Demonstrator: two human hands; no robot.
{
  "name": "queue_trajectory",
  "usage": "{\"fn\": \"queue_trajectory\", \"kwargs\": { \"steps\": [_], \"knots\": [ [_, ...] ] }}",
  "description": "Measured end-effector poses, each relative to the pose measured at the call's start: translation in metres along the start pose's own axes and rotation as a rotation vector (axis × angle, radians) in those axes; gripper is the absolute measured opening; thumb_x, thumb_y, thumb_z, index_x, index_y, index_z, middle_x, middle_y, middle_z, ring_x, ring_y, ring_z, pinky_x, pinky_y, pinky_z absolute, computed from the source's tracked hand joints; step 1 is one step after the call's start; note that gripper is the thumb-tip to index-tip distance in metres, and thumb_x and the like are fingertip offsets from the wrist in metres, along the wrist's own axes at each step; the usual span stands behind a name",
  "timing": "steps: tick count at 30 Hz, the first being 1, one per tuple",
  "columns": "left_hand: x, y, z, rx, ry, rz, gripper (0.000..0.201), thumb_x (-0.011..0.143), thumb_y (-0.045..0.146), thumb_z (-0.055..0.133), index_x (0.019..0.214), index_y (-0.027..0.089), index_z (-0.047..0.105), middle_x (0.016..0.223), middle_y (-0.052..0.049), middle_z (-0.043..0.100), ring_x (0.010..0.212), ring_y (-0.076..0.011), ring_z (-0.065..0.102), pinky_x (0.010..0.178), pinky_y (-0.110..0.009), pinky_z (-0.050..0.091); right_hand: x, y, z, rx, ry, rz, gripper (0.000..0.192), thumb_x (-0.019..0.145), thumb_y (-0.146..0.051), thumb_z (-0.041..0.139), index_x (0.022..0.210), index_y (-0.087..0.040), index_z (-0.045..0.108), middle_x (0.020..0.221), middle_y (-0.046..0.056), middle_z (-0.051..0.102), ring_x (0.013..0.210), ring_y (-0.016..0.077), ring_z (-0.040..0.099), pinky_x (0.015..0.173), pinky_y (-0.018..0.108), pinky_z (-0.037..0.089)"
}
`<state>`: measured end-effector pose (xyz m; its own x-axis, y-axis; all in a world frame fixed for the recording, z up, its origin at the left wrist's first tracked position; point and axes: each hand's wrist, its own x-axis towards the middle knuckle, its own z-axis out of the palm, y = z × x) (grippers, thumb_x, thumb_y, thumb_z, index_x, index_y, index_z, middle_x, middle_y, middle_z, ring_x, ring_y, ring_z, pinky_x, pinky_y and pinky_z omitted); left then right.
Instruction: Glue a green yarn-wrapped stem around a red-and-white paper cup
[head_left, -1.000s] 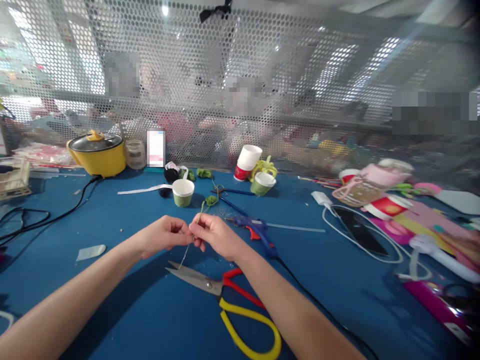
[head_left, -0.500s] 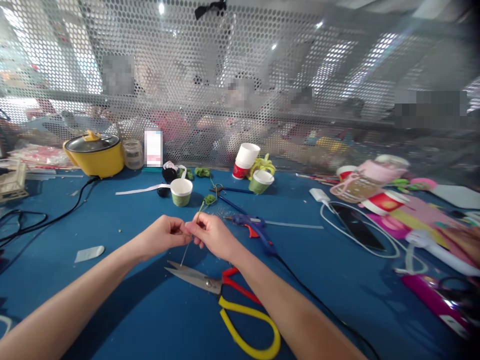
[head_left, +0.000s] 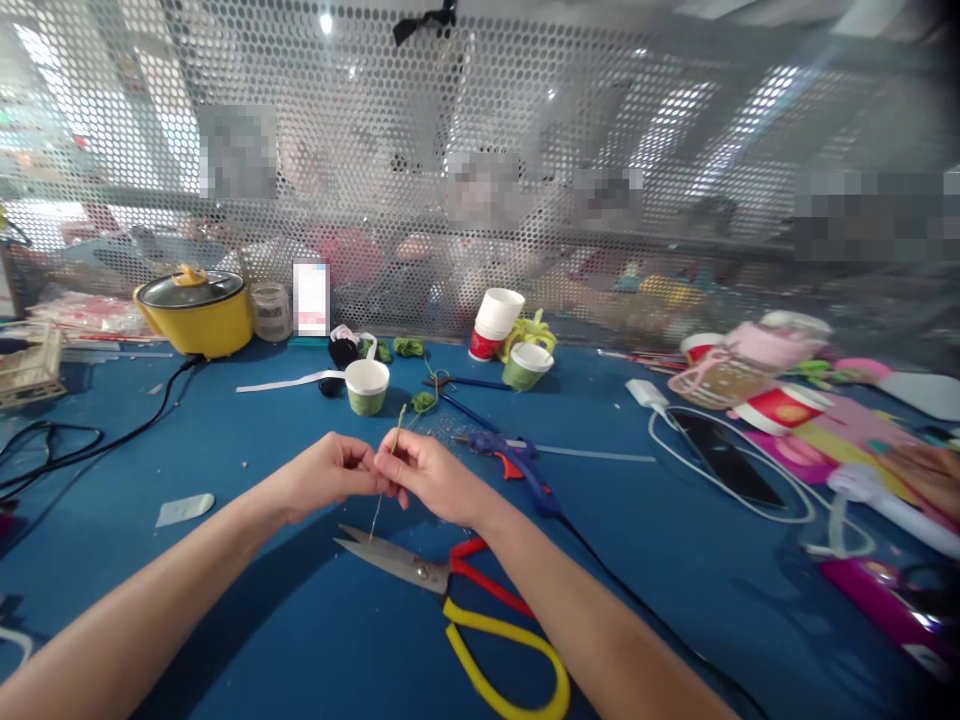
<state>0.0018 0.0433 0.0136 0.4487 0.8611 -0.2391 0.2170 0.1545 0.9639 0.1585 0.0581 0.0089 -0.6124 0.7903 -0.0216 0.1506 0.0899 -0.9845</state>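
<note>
My left hand and my right hand meet over the blue table, both closed in a pinch around a thin strand wrapped in green yarn. Its green tip sticks up above my fingers, and a thin pale wire-like end hangs below them. Just beyond lies a small bundle of green yarn. Large scissors with red and yellow handles rest, blades slightly apart, under my hands and right forearm. What lies between my fingertips is partly hidden.
A blue glue gun lies right of my hands, its cord running toward me. Paper cups and pliers stand or lie beyond. At left is a yellow pot; at right, a phone with cable and another person's hand.
My hands stay pinched together at the same place. The green-wrapped tip stands a little more upright above my right fingers. The view has shifted slightly.
</note>
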Motion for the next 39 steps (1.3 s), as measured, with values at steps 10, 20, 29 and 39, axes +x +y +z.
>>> {"fn": "queue_trajectory", "kwargs": {
  "steps": [10, 20, 29, 39],
  "knots": [
    [0.0008, -0.0035, 0.0001, -0.009, 0.025, 0.03, 0.017, 0.064, 0.027, 0.062, 0.066, 0.011, 0.058, 0.055, 0.004, 0.05, 0.05, -0.0057, 0.036, 0.048, -0.019, 0.025, 0.0021, 0.0018, -0.0002, -0.105, 0.127, 0.075, 0.02, 0.078, -0.032, 0.05, 0.065, -0.018, 0.043, 0.047, -0.005, 0.048, 0.039, 0.0068, 0.044, 0.039, 0.018, 0.035],
    [0.0024, -0.0075, -0.0013, 0.093, 0.003, 0.071, 0.021, 0.066, 0.03, 0.058, 0.071, 0.01, 0.058, 0.059, 0.003, 0.048, 0.055, -0.0078, 0.037, 0.053, -0.021, 0.029, 0.0011, -0.0008, 0.0016, -0.2, 0.158, 0.115, 0.024, 0.076, -0.036, 0.053, 0.064, -0.017, 0.044, 0.045, -0.005, 0.049, 0.039, 0.0069, 0.045, 0.038, 0.017, 0.035],
    [0.0008, -0.0057, -0.0035, 0.283, 0.042, 0.138, 0.023, 0.072, 0.034, 0.05, 0.069, 0.011, 0.055, 0.056, 0.005, 0.042, 0.053, -0.0075, 0.032, 0.05, -0.02, 0.027, 0.0022, 0.0031, 0.0009, -0.16, 0.157, 0.136, 0.028, 0.076, -0.039, 0.052, 0.062, -0.018, 0.042, 0.043, -0.005, 0.049, 0.035, 0.0061, 0.043, 0.036, 0.017, 0.033],
    [-0.0007, -0.0011, 0.0022, 0.29, 0.136, 0.148, 0.017, 0.068, 0.027, 0.05, 0.059, 0.013, 0.05, 0.051, 0.006, 0.039, 0.049, -0.0061, 0.029, 0.046, -0.019, 0.024, 0.0037, 0.008, 0.0042, -0.132, 0.255, 0.128, 0.027, 0.076, -0.039, 0.053, 0.062, -0.017, 0.044, 0.042, -0.005, 0.049, 0.034, 0.0054, 0.043, 0.036, 0.016, 0.033]
  ]
}}
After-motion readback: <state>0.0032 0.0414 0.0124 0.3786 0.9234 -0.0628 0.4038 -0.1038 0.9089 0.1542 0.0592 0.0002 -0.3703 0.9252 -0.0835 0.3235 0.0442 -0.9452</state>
